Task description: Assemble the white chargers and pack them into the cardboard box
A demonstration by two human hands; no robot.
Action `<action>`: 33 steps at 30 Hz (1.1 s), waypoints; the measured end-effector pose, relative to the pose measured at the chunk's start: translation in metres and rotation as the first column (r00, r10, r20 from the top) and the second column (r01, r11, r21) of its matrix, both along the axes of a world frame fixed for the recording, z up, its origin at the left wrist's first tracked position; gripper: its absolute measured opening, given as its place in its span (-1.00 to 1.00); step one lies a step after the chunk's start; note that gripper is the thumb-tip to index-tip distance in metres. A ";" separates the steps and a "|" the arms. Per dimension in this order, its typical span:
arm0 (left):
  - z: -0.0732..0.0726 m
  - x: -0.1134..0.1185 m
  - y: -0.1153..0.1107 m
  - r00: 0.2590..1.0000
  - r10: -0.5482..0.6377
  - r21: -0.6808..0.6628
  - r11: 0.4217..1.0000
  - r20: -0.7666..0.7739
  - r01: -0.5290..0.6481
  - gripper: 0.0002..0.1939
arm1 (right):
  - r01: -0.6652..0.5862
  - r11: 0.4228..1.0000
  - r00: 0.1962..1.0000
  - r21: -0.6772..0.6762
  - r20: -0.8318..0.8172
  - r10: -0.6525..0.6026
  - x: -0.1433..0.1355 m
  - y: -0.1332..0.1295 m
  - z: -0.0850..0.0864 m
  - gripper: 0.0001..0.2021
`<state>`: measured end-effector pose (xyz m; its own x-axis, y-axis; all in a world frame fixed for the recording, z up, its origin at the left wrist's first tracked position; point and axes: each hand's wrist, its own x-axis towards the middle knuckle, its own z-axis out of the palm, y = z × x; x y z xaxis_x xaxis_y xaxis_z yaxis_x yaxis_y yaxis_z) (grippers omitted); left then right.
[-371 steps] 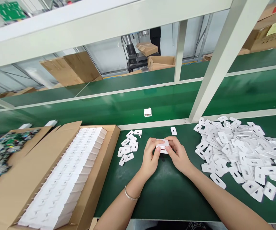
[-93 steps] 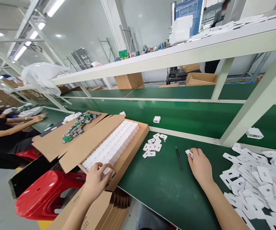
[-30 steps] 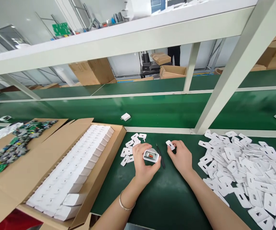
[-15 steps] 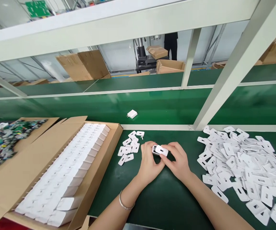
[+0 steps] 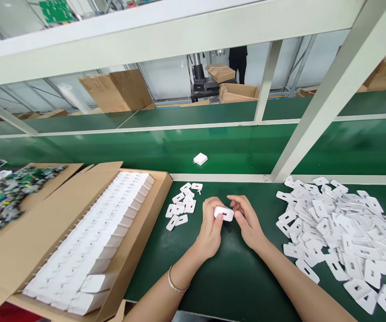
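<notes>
A white charger (image 5: 225, 214) with a dark reddish slot on its face is gripped between the thumb and fingers of my left hand (image 5: 210, 228). Beside it, my right hand (image 5: 248, 221) has its fingers apart and holds nothing; its thumb is close to the charger's right end. To the left of my hands lies a small group of white slotted cover plates (image 5: 180, 206). A large heap of similar cover plates (image 5: 340, 237) spreads over the right side of the green table (image 5: 239, 286).
An open cardboard box (image 5: 161, 197) at left holds rows of white chargers (image 5: 95, 237). Loose circuit boards (image 5: 18, 192) lie beyond its flap. Another white charger (image 5: 200, 158) sits on the green conveyor belt (image 5: 146, 156). A slanted frame post (image 5: 313, 112) rises at right.
The cover plate now sits flush on the charger's end, where a gap showed before. My right hand has let go and its fingers have spread. The charger on the belt has moved right.
</notes>
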<state>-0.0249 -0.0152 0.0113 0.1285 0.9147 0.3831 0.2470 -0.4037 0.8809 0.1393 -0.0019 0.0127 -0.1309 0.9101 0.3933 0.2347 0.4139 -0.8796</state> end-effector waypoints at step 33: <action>0.001 -0.002 0.012 0.988 -0.128 -0.042 0.990 0.087 0.132 -0.63 | -0.002 0.982 1.000 -0.189 0.018 0.006 -0.005 -0.004 0.000 -0.65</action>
<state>-0.0270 -0.0031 0.0126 0.2170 0.9097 0.3541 0.1199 -0.3849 0.9152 0.1344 -0.0056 0.0128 -0.1404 0.9672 0.2117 0.2502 0.2415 -0.9376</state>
